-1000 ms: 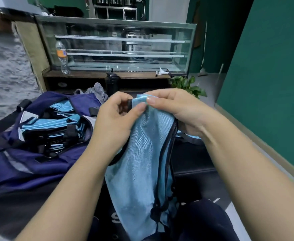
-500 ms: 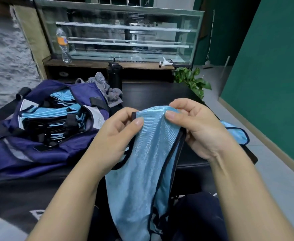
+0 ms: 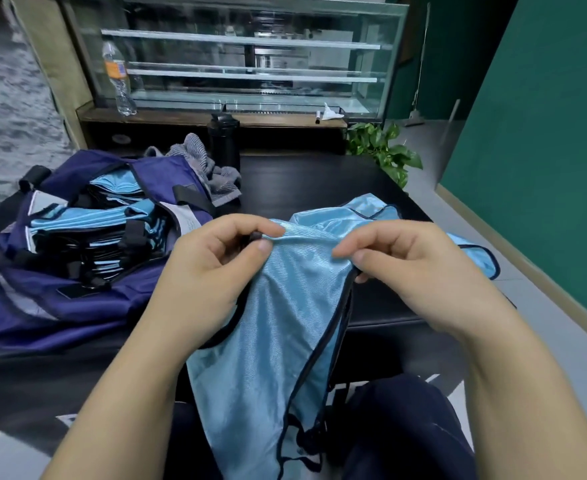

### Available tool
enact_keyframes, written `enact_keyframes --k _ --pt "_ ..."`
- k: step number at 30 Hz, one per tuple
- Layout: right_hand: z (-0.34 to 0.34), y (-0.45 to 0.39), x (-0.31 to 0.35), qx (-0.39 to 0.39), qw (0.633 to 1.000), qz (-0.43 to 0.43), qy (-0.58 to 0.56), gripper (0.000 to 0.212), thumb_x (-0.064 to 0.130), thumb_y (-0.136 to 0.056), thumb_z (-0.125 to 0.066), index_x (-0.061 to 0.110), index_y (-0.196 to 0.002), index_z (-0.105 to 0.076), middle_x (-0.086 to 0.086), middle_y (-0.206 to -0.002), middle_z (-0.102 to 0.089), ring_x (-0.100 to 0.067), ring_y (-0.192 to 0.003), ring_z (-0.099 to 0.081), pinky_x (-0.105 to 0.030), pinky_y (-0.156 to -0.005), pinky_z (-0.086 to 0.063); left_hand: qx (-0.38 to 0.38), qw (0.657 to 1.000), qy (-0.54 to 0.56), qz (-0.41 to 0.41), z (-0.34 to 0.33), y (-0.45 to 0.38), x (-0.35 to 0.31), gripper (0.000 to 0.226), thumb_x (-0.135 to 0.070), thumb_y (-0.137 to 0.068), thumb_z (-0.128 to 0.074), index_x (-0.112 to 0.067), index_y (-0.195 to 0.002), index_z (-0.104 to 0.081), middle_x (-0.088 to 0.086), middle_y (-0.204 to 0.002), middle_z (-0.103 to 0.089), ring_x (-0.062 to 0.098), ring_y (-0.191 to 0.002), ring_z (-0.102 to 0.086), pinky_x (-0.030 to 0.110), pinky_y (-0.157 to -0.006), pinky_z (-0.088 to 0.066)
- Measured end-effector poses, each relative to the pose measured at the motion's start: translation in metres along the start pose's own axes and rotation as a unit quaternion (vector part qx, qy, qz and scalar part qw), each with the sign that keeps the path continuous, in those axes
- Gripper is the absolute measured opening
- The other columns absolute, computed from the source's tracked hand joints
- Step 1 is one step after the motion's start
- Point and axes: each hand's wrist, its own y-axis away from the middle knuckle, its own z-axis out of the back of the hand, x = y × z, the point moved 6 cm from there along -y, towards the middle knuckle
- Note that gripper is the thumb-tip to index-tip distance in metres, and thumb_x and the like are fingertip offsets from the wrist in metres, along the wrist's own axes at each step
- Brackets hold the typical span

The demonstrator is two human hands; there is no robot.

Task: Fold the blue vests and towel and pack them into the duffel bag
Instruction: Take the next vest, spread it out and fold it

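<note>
A light blue vest (image 3: 278, 341) with dark trim hangs over the table's front edge down toward my lap. My left hand (image 3: 212, 268) pinches its top edge at the left, and my right hand (image 3: 410, 271) pinches the same edge at the right. Another blue vest (image 3: 347, 213) lies on the table behind my hands. The navy duffel bag (image 3: 77, 306) lies unzipped at the left, with several folded blue vests (image 3: 91, 220) stacked inside. A grey striped towel (image 3: 209, 171) lies crumpled behind the bag.
The black table (image 3: 302, 178) runs back to a glass display case (image 3: 243, 57). A black bottle (image 3: 223, 140) stands by the towel, a clear water bottle (image 3: 117, 81) on the wooden ledge, a potted plant (image 3: 385, 150) at the table's right corner. A green wall is on the right.
My hands have lowered the vest's top edge toward the table and moved apart along it, spreading the edge wider. The view has tilted down.
</note>
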Motion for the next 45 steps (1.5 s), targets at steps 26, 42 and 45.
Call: enact_keyframes --k 26,42,45 --pt "-0.009 0.005 -0.012 0.017 0.985 0.005 -0.173 0.033 -0.003 -0.076 -0.054 0.020 -0.080 -0.078 0.009 -0.077 -0.072 0.002 -0.069 -0.062 -0.008 -0.067 -0.045 0.048 0.954 0.239 0.173 -0.005 0.013 0.014 0.029 -0.003 -0.081 -0.051 -0.013 -0.089 -0.076 0.007 -0.076 -0.073 0.009 -0.061 -0.067 0.016 -0.050 -0.050" --pt "-0.002 0.004 -0.015 -0.063 0.985 0.013 -0.161 0.033 0.009 -0.071 -0.057 0.035 -0.074 -0.078 0.014 -0.059 -0.064 0.005 -0.057 -0.053 -0.007 -0.059 -0.041 0.173 0.964 0.182 0.084 -0.005 0.017 0.019 0.037 -0.012 -0.066 -0.071 -0.023 -0.101 -0.074 0.005 -0.106 -0.070 0.014 -0.098 -0.063 0.022 -0.087 -0.050" --pt "-0.004 0.005 -0.012 -0.053 0.986 0.020 -0.158 0.029 0.004 -0.072 -0.061 0.028 -0.071 -0.078 0.013 -0.064 -0.068 0.005 -0.060 -0.058 -0.006 -0.061 -0.043 0.133 0.981 0.127 0.064 -0.004 0.014 0.014 0.027 0.002 -0.070 -0.075 -0.020 -0.086 -0.075 -0.002 -0.089 -0.073 0.005 -0.083 -0.066 0.015 -0.077 -0.051"
